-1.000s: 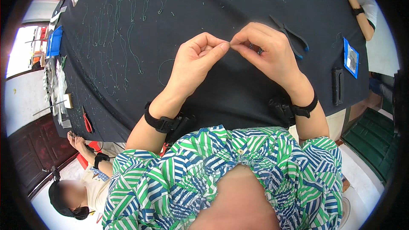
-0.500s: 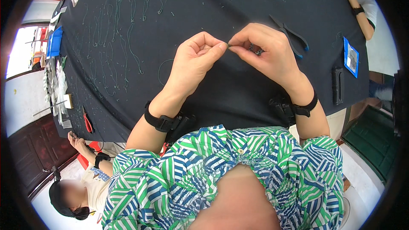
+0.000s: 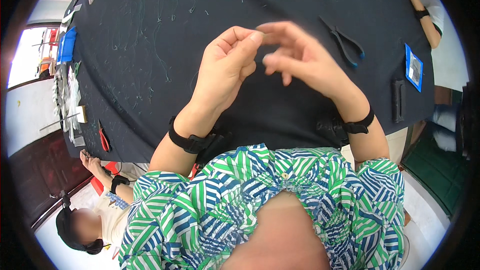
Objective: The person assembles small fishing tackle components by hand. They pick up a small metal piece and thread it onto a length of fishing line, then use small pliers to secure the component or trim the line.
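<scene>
Over the middle of the dark cloth, my left hand [image 3: 227, 62] is closed, with thumb and forefinger pinched at their tips. What lies in that pinch is too small to make out; a faint greenish bit shows by the fingertips. Facing it, my right hand [image 3: 302, 60] is smeared by motion, its thumb and fingers spread apart. Its forefinger reaches close to the left fingertips, and no held thing shows in it. Thin dark green cords [image 3: 159, 40], some looped, lie on the cloth to the left.
Pliers [image 3: 342, 42] with blue-tipped handles lie right of my hands. Farther right are a blue packet [image 3: 413, 67] and a black case [image 3: 398, 101]. Red-handled pliers [image 3: 104, 139] and white strips [image 3: 72, 95] lie at the left edge. A co-worker [image 3: 95, 215] sits lower left; another person's arm [image 3: 422, 12] shows upper right.
My right hand has let go of the pinch at the left fingertips and spread its fingers. The small dark chain-like thing seen in its palm no longer shows. The left hand keeps its pinch.
</scene>
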A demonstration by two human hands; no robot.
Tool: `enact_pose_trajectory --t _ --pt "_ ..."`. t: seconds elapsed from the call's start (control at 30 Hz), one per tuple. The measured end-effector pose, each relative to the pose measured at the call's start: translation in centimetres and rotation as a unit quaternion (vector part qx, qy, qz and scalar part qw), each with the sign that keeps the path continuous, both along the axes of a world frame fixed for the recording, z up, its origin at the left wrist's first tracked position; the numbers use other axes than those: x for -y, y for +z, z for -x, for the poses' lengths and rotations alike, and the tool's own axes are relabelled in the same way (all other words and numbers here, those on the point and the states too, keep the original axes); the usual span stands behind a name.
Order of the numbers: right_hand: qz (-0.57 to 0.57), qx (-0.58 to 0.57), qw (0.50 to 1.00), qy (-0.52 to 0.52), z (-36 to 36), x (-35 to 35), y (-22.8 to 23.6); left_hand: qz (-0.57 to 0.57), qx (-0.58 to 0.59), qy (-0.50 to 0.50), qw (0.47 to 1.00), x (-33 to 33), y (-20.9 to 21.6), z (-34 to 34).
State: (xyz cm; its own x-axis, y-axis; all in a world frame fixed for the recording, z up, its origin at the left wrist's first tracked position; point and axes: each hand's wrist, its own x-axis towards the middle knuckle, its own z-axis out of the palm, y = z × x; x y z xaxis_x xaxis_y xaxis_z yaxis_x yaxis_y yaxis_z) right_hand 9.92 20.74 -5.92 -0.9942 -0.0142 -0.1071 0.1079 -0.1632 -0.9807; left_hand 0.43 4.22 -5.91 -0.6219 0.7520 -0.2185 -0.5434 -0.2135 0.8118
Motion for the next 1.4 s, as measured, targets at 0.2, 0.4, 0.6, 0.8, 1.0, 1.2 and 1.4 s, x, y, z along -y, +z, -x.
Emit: enact_pose_trajectory --t 0.2,0.4,0.6,0.8,1.0,1.2,1.4 --pt "0.096 0.090 0.985 0.112 -0.2 2.6 -1.0 -0.028 -0.002 0.057 0.998 -0.3 0.8 -0.5" --pt "-0.007 0.037 0.998 0.042 -0.4 -0.3 0.1 0.007 -0.061 0.075 0.995 0.4 0.2 0.5" --pt "0.020 -0.001 0.999 -0.049 -0.1 0.1 0.1 -0.003 -0.005 0.084 0.996 -0.1 0.4 0.1" --pt "0.078 0.058 0.989 0.113 -0.1 2.8 -1.5 -0.039 0.016 0.071 0.997 -0.2 0.6 -0.8" --pt "-0.051 0.019 0.998 0.024 -0.3 -1.4 0.8 0.004 -0.060 0.096 0.994 0.5 -0.1 0.4" --pt "0.245 -0.123 0.952 -0.139 -1.3 -6.3 -0.9 0.017 -0.066 0.081 0.994 0.4 -0.3 0.6" --pt "0.448 -0.091 0.873 -0.173 -0.9 -6.5 0.9 0.004 -0.053 0.085 0.995 0.3 -0.7 0.8"
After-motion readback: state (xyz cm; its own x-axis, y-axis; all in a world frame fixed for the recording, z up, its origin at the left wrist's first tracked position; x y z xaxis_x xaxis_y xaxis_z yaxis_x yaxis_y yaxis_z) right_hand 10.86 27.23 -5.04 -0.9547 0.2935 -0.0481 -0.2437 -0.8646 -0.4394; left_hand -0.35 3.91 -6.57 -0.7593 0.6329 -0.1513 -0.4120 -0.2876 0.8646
